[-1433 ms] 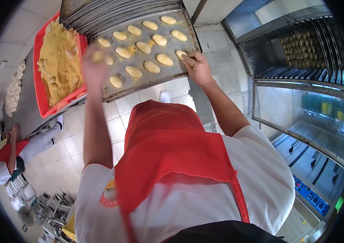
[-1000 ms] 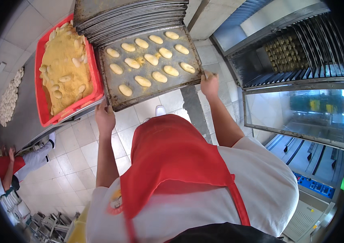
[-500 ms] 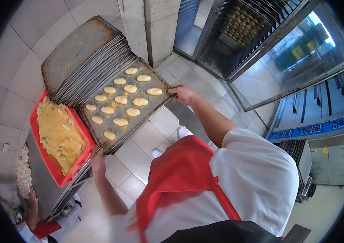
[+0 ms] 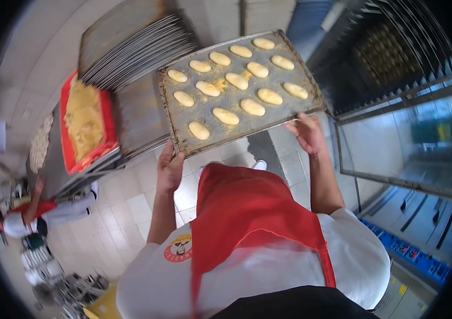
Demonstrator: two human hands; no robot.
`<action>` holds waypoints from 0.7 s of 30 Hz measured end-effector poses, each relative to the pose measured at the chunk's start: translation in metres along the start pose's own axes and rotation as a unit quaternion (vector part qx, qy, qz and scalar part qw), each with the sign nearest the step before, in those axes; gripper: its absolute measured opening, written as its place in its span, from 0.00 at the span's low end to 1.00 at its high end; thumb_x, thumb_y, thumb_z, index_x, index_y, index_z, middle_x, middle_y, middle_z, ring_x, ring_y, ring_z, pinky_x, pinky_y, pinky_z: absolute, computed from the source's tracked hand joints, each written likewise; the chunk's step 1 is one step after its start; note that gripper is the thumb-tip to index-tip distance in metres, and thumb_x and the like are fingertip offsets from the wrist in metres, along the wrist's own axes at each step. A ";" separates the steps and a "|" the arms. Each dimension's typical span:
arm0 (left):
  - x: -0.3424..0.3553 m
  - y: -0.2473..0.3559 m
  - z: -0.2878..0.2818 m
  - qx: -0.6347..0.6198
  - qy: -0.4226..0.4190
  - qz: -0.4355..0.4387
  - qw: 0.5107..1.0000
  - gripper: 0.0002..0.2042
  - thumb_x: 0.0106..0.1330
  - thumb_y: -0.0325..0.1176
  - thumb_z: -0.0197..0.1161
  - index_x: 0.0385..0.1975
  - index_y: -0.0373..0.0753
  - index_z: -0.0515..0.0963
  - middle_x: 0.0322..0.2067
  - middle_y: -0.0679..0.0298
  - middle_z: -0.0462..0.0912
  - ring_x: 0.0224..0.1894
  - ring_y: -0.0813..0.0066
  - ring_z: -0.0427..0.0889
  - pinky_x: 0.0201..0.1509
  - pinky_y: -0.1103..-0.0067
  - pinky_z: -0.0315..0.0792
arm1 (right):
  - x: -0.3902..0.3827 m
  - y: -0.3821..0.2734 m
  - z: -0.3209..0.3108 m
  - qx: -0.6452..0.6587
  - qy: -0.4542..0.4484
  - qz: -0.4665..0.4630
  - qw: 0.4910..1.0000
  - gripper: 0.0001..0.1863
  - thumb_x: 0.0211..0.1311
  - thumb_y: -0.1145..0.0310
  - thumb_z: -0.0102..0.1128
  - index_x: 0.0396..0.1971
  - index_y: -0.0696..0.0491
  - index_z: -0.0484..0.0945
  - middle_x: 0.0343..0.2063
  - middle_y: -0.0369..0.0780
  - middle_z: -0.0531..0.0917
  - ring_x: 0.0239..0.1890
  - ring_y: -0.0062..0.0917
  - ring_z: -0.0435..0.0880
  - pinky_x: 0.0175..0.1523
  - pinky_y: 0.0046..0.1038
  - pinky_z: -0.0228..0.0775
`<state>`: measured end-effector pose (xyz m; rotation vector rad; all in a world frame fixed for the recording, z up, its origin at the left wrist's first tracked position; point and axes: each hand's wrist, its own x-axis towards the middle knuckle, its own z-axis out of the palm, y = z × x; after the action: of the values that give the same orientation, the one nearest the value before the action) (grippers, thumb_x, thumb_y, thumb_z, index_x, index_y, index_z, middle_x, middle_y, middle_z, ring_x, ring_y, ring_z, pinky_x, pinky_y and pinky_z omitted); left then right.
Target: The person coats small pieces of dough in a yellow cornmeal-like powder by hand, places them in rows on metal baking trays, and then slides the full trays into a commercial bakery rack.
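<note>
A dark metal baking tray (image 4: 183, 127) spans the space between my two hands, raised clear of the work table. Rows of pale oval dough pieces (image 4: 236, 81) lie on it, with yellow crumbs scattered among them. My left hand (image 4: 170, 167) grips the tray's near left corner, thumb up on the rim. At the near right edge, my right hand (image 4: 309, 133) supports the tray, its fingers curled up at the rim and partly hidden beneath it.
Left of the tray are a leaning stack of baking trays (image 4: 141, 50) and a red crate (image 4: 110, 125) of yellow crumbs on a metal table (image 4: 140, 114). To the right stands an open rack cabinet (image 4: 391, 53) with a glass door (image 4: 385, 138). A co-worker (image 4: 29, 215) stands at far left.
The tray of dough pieces has come off the table beside the stack and moved right, toward the cabinet, in both my hands. My view has turned right.
</note>
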<state>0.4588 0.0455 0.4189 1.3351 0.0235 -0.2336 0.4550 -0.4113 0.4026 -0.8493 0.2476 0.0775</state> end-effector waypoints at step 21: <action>0.108 -0.052 -0.066 0.008 -0.235 0.086 0.968 0.30 0.72 0.16 0.49 0.76 0.30 0.61 0.69 0.57 0.73 0.70 0.69 0.72 0.76 0.73 0.60 | -0.040 0.155 0.084 0.070 0.142 -0.058 0.986 0.18 0.71 0.76 0.63 0.58 0.59 0.76 0.50 0.46 0.86 0.48 0.36 0.90 0.54 0.37 0.88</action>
<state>0.5629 0.0814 0.3368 1.2616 -0.4921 -0.3978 0.4060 -0.2442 0.3521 -0.7322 0.4639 -0.1702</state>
